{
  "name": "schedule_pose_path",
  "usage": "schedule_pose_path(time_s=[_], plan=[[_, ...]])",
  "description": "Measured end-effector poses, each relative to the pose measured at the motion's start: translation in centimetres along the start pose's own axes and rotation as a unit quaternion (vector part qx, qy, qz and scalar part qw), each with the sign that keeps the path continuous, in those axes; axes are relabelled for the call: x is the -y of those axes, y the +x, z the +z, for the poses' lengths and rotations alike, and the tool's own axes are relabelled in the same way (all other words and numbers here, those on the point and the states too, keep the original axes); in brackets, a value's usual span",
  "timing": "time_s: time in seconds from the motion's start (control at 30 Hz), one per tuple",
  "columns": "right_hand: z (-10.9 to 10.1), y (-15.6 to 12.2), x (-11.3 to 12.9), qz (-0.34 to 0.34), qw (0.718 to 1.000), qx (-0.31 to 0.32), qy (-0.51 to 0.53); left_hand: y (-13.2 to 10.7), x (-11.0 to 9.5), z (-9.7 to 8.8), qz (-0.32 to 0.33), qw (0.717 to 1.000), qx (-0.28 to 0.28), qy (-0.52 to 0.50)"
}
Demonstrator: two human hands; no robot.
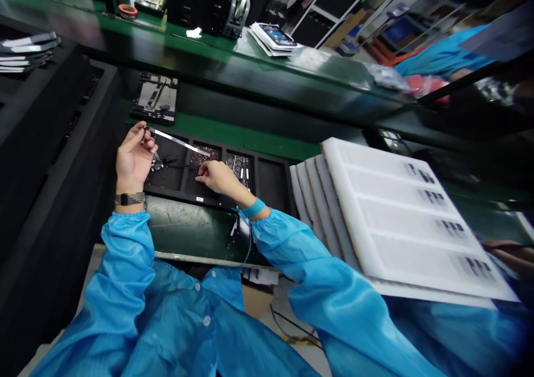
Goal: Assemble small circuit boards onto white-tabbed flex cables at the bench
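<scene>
My left hand (136, 153) is raised over the left end of a black compartment tray (273, 185), its thumb and fingers pinching a small dark electronic part. From that part a long, thin, silvery-white strip (179, 140) stretches right, above the tray. My right hand (221, 178) hovers over the middle compartments with thumb and fingertips together; whatever is between them is too small to make out. Tiny reddish components (204, 153) lie just beyond its fingers. Beside it, small circuit parts (237, 164) fill another compartment. Dark wired parts (161, 164) sit in the leftmost compartment, near my left hand.
Behind the tray lies an opened device (156, 96). White foam trays (400, 210) are stacked at the right, and tall black foam blocks (50, 143) stand at the left. A raised green shelf (200, 60) crosses the back, holding a tape dispenser (237, 13) and a tablet-like device (275, 35).
</scene>
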State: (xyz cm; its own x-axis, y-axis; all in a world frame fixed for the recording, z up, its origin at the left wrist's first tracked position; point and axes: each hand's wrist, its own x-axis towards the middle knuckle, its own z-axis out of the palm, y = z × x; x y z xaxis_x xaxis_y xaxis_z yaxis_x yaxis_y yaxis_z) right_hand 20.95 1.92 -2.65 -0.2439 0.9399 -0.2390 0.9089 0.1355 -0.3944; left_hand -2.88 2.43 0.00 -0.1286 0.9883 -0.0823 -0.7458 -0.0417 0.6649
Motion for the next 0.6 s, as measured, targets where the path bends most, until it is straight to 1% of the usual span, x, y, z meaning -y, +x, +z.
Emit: schedule_pose_path(time_s=[0.13, 0.2, 0.3, 0.4, 0.5, 0.6], plan=[[0.6, 0.3, 0.6, 0.027, 0.999, -0.012, 0.026, -0.2, -0.2, 0.4, -0.003, 1.0, -0.007, 0.006], [0.8, 0.4, 0.9, 0.025, 0.999, -0.017, 0.03, -0.2, -0.2, 0.3, -0.004, 1.0, -0.004, -0.001], [1.0, 0.1, 1.2, -0.002, 1.0, -0.014, 0.026, -0.2, -0.1, 0.2, -0.004, 1.0, 0.006, -0.014], [0.8, -0.3, 0.9, -0.052, 0.998, -0.025, 0.037, -0.2, 0.0, 0.1, -0.005, 1.0, 0.011, -0.017], [0.1, -0.9, 0.1, -0.104, 0.987, -0.032, 0.122, -0.3, 0.2, 0.2, -0.005, 1.0, 0.021, -0.009], [-1.0, -1.8, -0.7, -0.117, 0.96, -0.03, 0.252, -0.4, 0.4, 0.2, -0.006, 0.999, 0.034, 0.002]])
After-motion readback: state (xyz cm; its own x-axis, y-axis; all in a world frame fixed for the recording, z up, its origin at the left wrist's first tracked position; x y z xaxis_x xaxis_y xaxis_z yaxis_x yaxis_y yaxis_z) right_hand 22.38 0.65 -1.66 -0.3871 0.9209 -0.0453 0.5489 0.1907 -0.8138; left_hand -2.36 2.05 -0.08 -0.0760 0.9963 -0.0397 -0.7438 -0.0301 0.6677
